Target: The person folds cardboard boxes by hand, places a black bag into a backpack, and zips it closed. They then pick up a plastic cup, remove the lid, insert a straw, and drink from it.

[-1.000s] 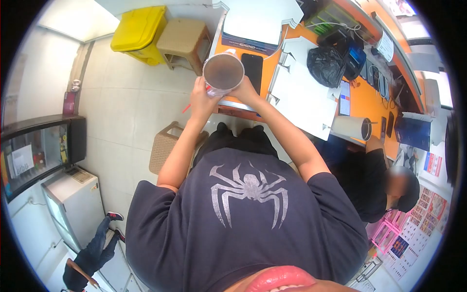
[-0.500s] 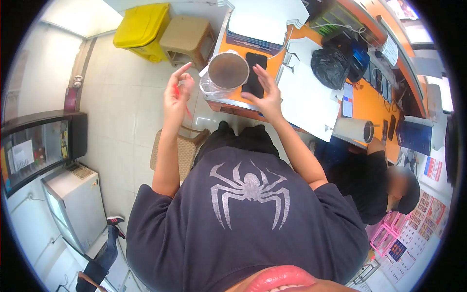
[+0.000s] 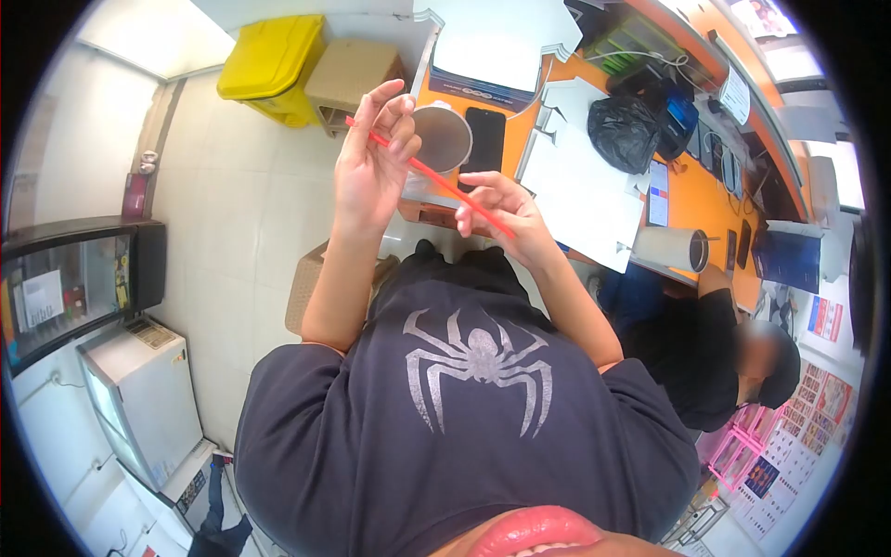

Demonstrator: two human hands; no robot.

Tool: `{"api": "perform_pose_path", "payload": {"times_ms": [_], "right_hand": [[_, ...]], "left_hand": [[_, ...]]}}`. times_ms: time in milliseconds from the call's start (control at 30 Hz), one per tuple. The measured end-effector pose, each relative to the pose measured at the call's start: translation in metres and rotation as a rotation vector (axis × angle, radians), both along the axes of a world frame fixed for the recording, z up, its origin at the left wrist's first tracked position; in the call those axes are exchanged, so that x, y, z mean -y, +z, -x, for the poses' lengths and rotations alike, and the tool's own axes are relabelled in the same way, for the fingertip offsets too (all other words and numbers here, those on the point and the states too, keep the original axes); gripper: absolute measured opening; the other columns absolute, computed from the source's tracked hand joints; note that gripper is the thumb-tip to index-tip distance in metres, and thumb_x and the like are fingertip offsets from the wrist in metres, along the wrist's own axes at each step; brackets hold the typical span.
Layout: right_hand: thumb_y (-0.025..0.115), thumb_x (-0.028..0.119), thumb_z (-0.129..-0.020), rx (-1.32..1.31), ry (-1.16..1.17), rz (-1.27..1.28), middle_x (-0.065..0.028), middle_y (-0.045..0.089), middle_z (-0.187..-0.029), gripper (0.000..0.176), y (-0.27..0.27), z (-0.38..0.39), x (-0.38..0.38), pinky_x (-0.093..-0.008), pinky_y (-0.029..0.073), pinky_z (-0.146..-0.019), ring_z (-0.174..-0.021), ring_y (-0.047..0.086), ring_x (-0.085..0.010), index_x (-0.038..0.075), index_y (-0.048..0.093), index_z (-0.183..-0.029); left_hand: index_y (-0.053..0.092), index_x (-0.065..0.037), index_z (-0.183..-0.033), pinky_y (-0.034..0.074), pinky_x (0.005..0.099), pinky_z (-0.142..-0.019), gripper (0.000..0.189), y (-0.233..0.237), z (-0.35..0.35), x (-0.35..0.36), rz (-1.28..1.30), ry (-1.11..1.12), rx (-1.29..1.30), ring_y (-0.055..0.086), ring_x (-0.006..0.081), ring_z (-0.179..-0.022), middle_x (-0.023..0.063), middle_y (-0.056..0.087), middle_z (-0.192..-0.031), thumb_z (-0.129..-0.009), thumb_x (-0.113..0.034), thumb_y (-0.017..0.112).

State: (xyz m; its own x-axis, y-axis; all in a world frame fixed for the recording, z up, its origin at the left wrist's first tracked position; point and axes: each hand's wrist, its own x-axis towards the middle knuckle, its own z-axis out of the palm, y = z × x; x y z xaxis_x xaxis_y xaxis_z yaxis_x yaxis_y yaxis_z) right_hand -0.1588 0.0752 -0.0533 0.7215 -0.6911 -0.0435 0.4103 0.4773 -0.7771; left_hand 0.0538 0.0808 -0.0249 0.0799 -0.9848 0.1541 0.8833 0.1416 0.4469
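Note:
A long red drinking straw (image 3: 434, 176) slants between my two hands, above the table's near edge. My left hand (image 3: 371, 167) has its fingers curled around the upper part, and one tip sticks out past them. Lower down, my right hand (image 3: 509, 215) pinches the straw near its other end, which lies across the palm side. Just behind my left fingers stands a large cup (image 3: 444, 137) with a brownish inside, partly covered by that hand. A black phone (image 3: 483, 148) lies flat beside the cup, beyond my right hand.
White sheets (image 3: 580, 176) and a paper stack (image 3: 492, 46) cover much of the orange table. A black plastic bag (image 3: 622, 135) sits to the right. Another person (image 3: 696, 353) is seated at right by a second cup (image 3: 673, 249). A yellow bin (image 3: 269, 65) and stool (image 3: 353, 79) stand left.
The red straw, earlier only in my left hand, now stretches across to my right hand. My left hand moved right and up in front of the cup; my right hand came down and closed on the straw.

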Motion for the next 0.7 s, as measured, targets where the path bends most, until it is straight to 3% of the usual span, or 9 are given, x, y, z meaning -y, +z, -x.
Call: {"api": "perform_pose_path", "payload": {"times_ms": [167, 200, 300, 367, 500, 533, 633, 667, 700], "right_hand": [[0.061, -0.003, -0.080, 0.296, -0.211, -0.017, -0.0085, 0.060, -0.092, 0.051, 0.023, 0.003, -0.012, -0.0331, 0.049, -0.080, -0.088, 0.060, -0.0190, -0.001, 0.047, -0.129], [0.055, 0.007, -0.089, 0.302, -0.211, 0.052, -0.0073, 0.056, -0.090, 0.038, 0.026, 0.006, -0.007, -0.0328, 0.047, -0.084, -0.085, 0.057, -0.0187, -0.002, 0.050, -0.126], [0.043, 0.034, -0.098, -0.134, -0.573, 0.452, -0.0080, 0.053, -0.092, 0.044, 0.038, -0.005, -0.007, -0.0367, 0.044, -0.087, -0.085, 0.055, -0.0192, 0.000, 0.048, -0.127], [0.024, 0.048, -0.100, -0.149, -0.633, 0.450, -0.0107, 0.053, -0.078, 0.057, 0.045, -0.017, -0.010, -0.0360, 0.041, -0.085, -0.076, 0.055, -0.0196, 0.003, 0.055, -0.084], [0.019, 0.054, -0.099, 0.102, -0.426, 0.306, -0.0037, 0.037, -0.052, 0.060, 0.051, -0.011, 0.005, -0.0299, 0.039, -0.059, -0.054, 0.042, -0.0152, 0.012, 0.025, -0.056], [0.022, 0.053, -0.099, 0.137, -0.456, 0.271, -0.0021, 0.034, -0.052, 0.058, 0.054, -0.010, 0.014, -0.0293, 0.036, -0.054, -0.050, 0.037, -0.0143, 0.012, 0.025, -0.057], [0.033, 0.044, -0.100, -0.035, -0.572, 0.265, 0.0030, 0.023, -0.054, 0.050, 0.071, -0.027, 0.035, -0.0253, 0.023, -0.046, -0.049, 0.022, -0.0092, 0.012, 0.025, -0.062], [0.035, 0.043, -0.100, -0.031, -0.560, 0.295, 0.0033, 0.023, -0.055, 0.050, 0.067, -0.035, 0.041, -0.0251, 0.022, -0.046, -0.050, 0.023, -0.0086, 0.012, 0.025, -0.062], [0.037, 0.042, -0.100, -0.028, -0.548, 0.324, 0.0035, 0.023, -0.055, 0.050, 0.062, -0.044, 0.047, -0.0249, 0.020, -0.046, -0.050, 0.023, -0.0080, 0.012, 0.025, -0.061]], "left_hand": [[0.041, -0.007, -0.135, 0.041, 0.0298, -0.089, 0.052, 0.002, 0.038, -0.004, -0.160, 0.111, 0.141, 0.052, 0.0124, -0.101, 0.0095, 0.053, -0.126, -0.101, -0.045, 0.029], [0.039, -0.008, -0.137, 0.041, 0.0312, -0.094, 0.059, -0.001, 0.048, -0.007, -0.178, 0.078, 0.211, 0.052, 0.0137, -0.105, 0.0113, 0.049, -0.133, -0.099, -0.051, 0.023], [0.042, -0.003, -0.133, 0.037, 0.0303, -0.096, 0.065, -0.006, 0.079, -0.019, -0.189, -0.048, 0.154, 0.050, 0.0141, -0.101, 0.0093, 0.052, -0.128, -0.098, -0.054, 0.021], [0.039, -0.003, -0.136, 0.038, 0.0318, -0.096, 0.067, -0.007, 0.091, -0.028, -0.224, -0.111, 0.175, 0.050, 0.0160, -0.102, 0.0103, 0.050, -0.130, -0.098, -0.055, 0.022], [0.032, -0.002, -0.139, 0.038, 0.0354, -0.098, 0.071, -0.029, 0.088, -0.039, -0.080, 0.184, 0.519, 0.047, 0.0197, -0.112, 0.0116, 0.044, -0.134, -0.096, -0.058, 0.024], [0.027, -0.002, -0.140, 0.038, 0.0374, -0.099, 0.076, -0.036, 0.084, -0.043, -0.105, 0.436, 0.563, 0.040, 0.0237, -0.123, 0.0135, 0.038, -0.139, -0.091, -0.057, 0.046], [0.027, -0.002, -0.140, 0.034, 0.0415, -0.102, 0.091, -0.060, 0.060, -0.039, 0.038, 0.931, 1.106, 0.034, 0.0296, -0.129, 0.0167, 0.031, -0.143, -0.076, -0.052, 0.070], [0.026, -0.002, -0.140, 0.031, 0.0471, -0.104, 0.111, -0.068, 0.045, -0.032, 0.056, 0.996, 1.440, 0.034, 0.0349, -0.129, 0.0192, 0.029, -0.143, -0.059, -0.050, 0.083], [0.026, -0.002, -0.140, 0.030, 0.0482, -0.105, 0.113, -0.067, 0.040, -0.021, 0.083, 0.989, 1.509, 0.032, 0.0357, -0.130, 0.0193, 0.029, -0.143, -0.057, -0.053, 0.083]]}}
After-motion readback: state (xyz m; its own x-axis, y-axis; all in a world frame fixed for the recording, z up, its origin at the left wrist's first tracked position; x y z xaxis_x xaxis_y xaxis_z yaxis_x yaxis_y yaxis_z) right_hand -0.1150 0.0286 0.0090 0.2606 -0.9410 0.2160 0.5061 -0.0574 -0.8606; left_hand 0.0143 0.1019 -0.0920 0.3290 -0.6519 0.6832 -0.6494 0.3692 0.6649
